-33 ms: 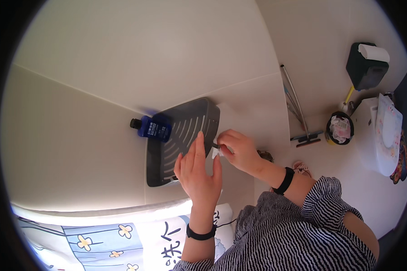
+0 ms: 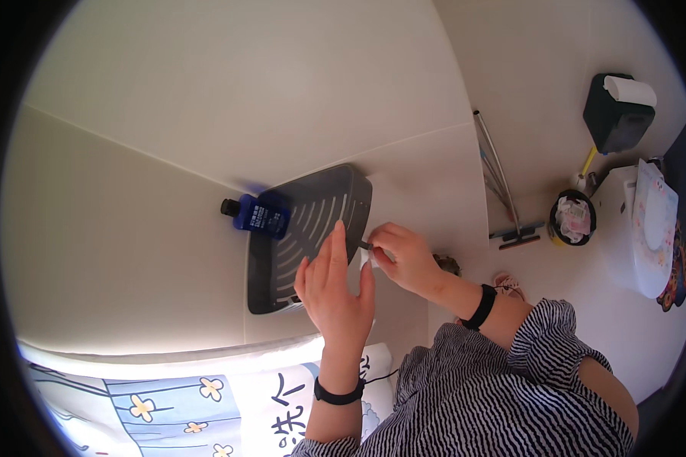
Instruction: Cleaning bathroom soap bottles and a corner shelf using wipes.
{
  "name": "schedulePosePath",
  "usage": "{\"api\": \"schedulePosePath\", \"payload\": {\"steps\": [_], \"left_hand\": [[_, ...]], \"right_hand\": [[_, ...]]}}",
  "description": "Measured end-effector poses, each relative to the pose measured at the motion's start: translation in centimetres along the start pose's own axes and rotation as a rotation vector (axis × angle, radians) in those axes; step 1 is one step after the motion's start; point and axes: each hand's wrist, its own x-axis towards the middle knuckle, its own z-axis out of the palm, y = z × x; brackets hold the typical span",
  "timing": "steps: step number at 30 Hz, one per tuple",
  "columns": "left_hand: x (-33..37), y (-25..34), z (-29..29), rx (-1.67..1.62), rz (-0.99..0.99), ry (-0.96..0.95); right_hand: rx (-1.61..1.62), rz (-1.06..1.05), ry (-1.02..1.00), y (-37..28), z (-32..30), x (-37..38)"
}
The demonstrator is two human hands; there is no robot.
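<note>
A dark grey corner shelf [image 2: 358, 199] with a slotted bottom is set where two walls meet. In it lies a blue bottle [image 2: 261, 216] with a black cap, tipped so the cap points out to the left. My left hand [image 2: 331, 293] is open, its fingers stretched out against the shelf's front side. Beside it, my right hand [image 2: 402, 257] is closed in a pinch at the shelf's front rim, on a small dark grey tab [image 2: 366, 245]. A small white scrap [image 2: 368, 259] shows below the pinch. What the tab belongs to is hidden.
A curtain [image 2: 183, 407] with flowers hangs at the lower left. To the right, a squeegee and poles [image 2: 503, 183] lean on the wall, near a waste bin [image 2: 573, 217], a toilet [image 2: 644, 228] and a dark paper holder [image 2: 617, 122]. A pink shoe [image 2: 508, 285] is below.
The white scrap by my right fingers shows a little less than before. Both hands stay in nearly the same place.
</note>
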Motion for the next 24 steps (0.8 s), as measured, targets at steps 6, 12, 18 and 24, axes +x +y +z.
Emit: {"api": "schedulePosePath", "payload": {"steps": [6, 12, 18, 24], "left_hand": [[-1.4, -1.7, -2.4, -0.123, 0.03, 0.155], [-4.2, -5.3, -3.6, -0.015, -0.103, 0.285], [-5.9, -7.7, -2.3, -0.151, -0.161, 0.154], [-6.2, -8.2, -2.3, -0.186, -0.106, 0.151]], "right_hand": [[-0.063, -0.087, -0.066, -1.5, -0.4, -3.1], [-0.227, -0.349, 0.184, -5.1, 0.8, 0.1], [-0.421, -0.423, 0.113, -5.0, 4.0, 1.3], [-0.454, -0.5, 0.001, -5.8, 6.1, -0.3]]}}
